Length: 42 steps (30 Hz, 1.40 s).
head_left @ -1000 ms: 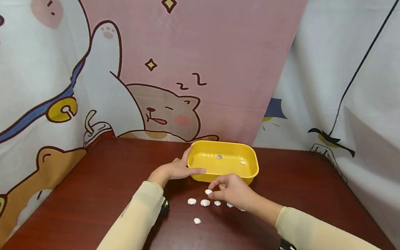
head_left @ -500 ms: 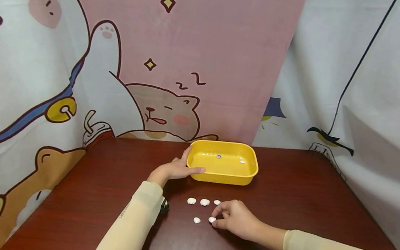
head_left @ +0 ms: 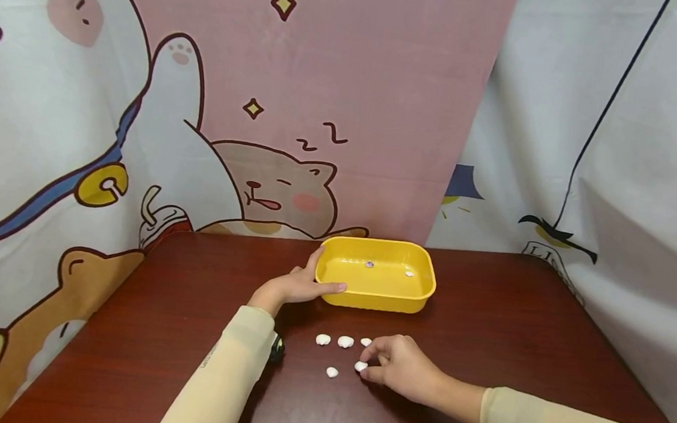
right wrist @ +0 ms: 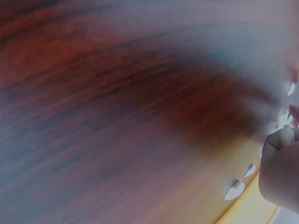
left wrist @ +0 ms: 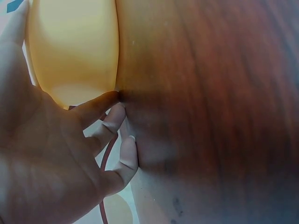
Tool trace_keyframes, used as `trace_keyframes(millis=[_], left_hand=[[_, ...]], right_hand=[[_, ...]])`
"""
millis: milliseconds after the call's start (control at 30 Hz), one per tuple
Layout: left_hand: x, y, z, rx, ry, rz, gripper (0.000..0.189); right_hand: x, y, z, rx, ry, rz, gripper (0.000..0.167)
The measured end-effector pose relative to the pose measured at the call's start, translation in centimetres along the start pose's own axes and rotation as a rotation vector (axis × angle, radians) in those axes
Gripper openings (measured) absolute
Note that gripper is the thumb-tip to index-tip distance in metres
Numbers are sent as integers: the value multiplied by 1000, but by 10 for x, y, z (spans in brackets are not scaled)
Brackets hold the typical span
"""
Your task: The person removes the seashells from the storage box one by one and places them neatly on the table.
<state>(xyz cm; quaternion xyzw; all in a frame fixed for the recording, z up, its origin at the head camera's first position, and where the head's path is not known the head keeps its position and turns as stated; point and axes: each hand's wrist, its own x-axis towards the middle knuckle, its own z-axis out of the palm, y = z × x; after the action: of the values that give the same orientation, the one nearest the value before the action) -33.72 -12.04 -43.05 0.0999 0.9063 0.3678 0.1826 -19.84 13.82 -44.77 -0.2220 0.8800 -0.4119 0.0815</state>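
My left hand (head_left: 292,287) rests against the left end of a yellow plastic tub (head_left: 375,302), the thumb along its front rim and the other fingers by its left side. In the left wrist view those fingers lie loosely at the table. Two small shells are inside the tub, a purplish one (head_left: 369,264) and a white one (head_left: 409,273). My right hand (head_left: 403,368) pinches a white seashell (head_left: 360,366) between thumb and fingertips, low over the table. Left of it lies a single white shell (head_left: 332,372).
Behind the lower shells, a row holds white shells (head_left: 323,339), (head_left: 346,341) and a partly covered shell (head_left: 366,341) beside my right fingers. More pale shells (right wrist: 235,190) show near the right hand in the right wrist view. A cartoon-printed cloth (head_left: 384,108) hangs behind the dark red table (head_left: 219,261).
My right hand has come down from near the tub's front to the lower row, carrying the white seashell, then shifted it slightly back. My left hand stays at the tub.
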Motion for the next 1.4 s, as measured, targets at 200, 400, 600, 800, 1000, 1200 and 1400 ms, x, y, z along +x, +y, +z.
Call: trace_keyframes(millis=[200,400,600,800,1000,1200,1400], left_hand=[[-1,0,0,-1,0,-5,124],[0,1,0,11,0,4,124],[0,1,-1,12,5,13,125],[0,1,-1,13,6,10,125],[1,0,0,12,7,9,125],[1,-1,1,8,6,6,124],[1,1,0,26,3,8,124]], right_hand=[[1,-4,4,-4,-28,24,10],[0,-5,7,-29,-9,7,12],[3,-4,7,-56,-1,-9,11],[4,-4,5,-51,-6,-24,10],[8,-8,-5,-43,-9,-15,13],[18,-20,-28,-30,30,-8,17],[44,-34,-67,-3,122,80,22]])
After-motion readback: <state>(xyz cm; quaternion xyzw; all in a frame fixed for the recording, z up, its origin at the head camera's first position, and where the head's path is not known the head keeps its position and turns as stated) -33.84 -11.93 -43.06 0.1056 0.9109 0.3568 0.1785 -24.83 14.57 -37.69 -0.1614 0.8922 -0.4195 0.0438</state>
